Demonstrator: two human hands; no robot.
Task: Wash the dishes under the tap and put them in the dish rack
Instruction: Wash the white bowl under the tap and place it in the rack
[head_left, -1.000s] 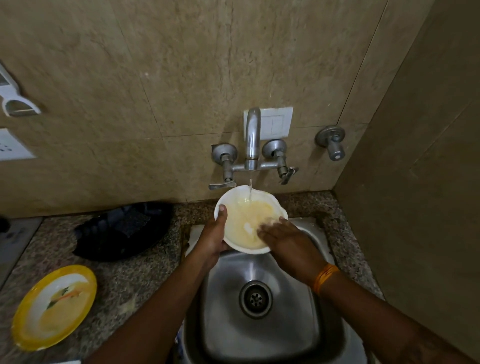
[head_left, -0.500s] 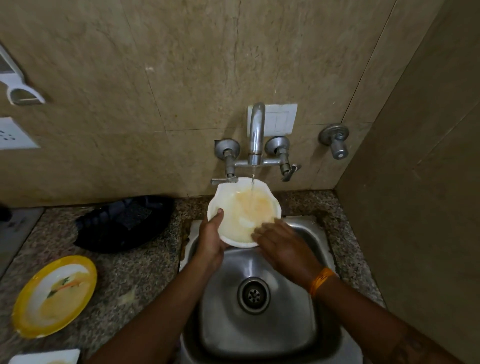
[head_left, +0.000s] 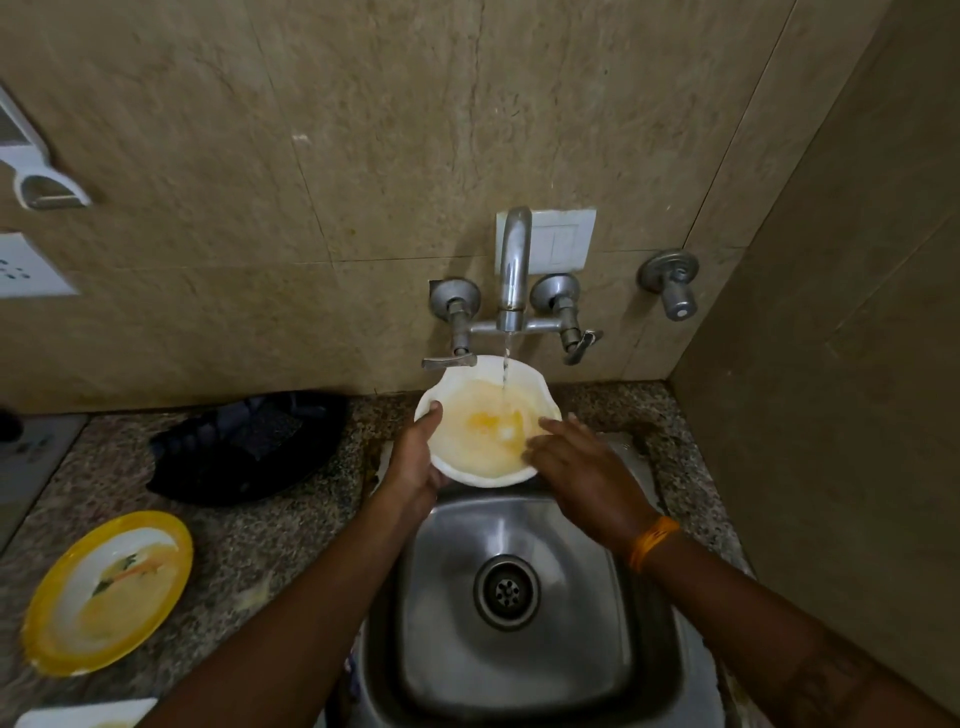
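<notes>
Held over the back edge of the sink (head_left: 644, 670) under the tap (head_left: 511, 270), the white bowl (head_left: 485, 415) — likely light, rigid, wet-slippery — is pinched at its left rim by the left hand (head_left: 415, 460), while the right hand (head_left: 582, 475) is spread inside.

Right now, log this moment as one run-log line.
stage: rinsing | left hand: grips white bowl rim | right hand: rubs inside bowl | tap: running | yellow plate: dirty, on counter
</notes>
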